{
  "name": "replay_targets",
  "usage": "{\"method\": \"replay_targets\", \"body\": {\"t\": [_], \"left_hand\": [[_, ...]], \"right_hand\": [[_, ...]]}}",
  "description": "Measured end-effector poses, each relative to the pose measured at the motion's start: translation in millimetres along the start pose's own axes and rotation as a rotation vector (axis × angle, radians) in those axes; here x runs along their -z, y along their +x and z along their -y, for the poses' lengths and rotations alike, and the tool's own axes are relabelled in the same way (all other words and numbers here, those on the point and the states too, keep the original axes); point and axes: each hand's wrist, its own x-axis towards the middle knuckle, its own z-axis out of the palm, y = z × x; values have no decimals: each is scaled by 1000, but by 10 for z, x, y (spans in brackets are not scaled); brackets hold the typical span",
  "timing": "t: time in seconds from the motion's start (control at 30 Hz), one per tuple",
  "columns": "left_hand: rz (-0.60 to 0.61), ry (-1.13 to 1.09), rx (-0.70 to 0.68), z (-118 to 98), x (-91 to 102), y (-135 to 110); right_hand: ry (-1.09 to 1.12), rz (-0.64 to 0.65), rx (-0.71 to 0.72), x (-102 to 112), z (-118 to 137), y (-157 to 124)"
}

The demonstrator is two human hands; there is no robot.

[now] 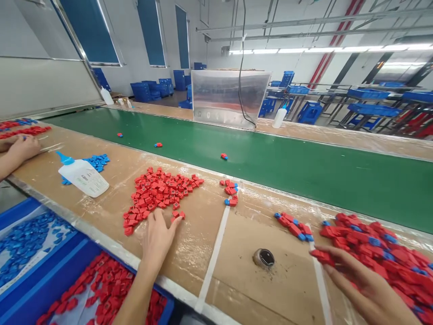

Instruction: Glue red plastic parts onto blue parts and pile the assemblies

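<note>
The right hand [367,289] pinches a red block [322,257], its long axis running sideways, just left of a heap of red-and-blue parts [375,253]; the open left hand [158,239] touches red blocks [152,198] on the brown bench [203,243], a green conveyor [270,171] beyond

Right hand [367,289] cut off at lower right; red parts pile [382,253] runs off right edge. Co-worker's hand [22,150] cut off at left edge. Blue tray [67,266] cut off at bottom. Squeeze bottle label [84,179] too small to read; pieces on green conveyor belt [304,180] too small to tell.
</note>
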Motion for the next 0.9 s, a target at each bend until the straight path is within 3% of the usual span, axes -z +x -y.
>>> {"method": "replay_targets", "body": {"t": [0.1, 0.23, 0.4, 0.57, 0.77, 0.9], "left_hand": [[66, 65, -9, -167, -142, -34], [66, 47, -107, -120, -104, -41], [101, -247, -182, -111, -65, -256], [168, -601, -224, -401, -123, -548], [510, -946, -329, -871, -305, -836], [757, -1152, -247, -1067, -448, -998]], "right_hand": [[64, 104, -33, -23, -95, -308], [106, 88, -49, -49, -276, -531], [113, 119, -99, -38, -287, -634], [119, 163, -64, -49, -52, -521], [39, 171, 80, -165, 227, -312], [-11, 171, 176, -272, 364, -225]]}}
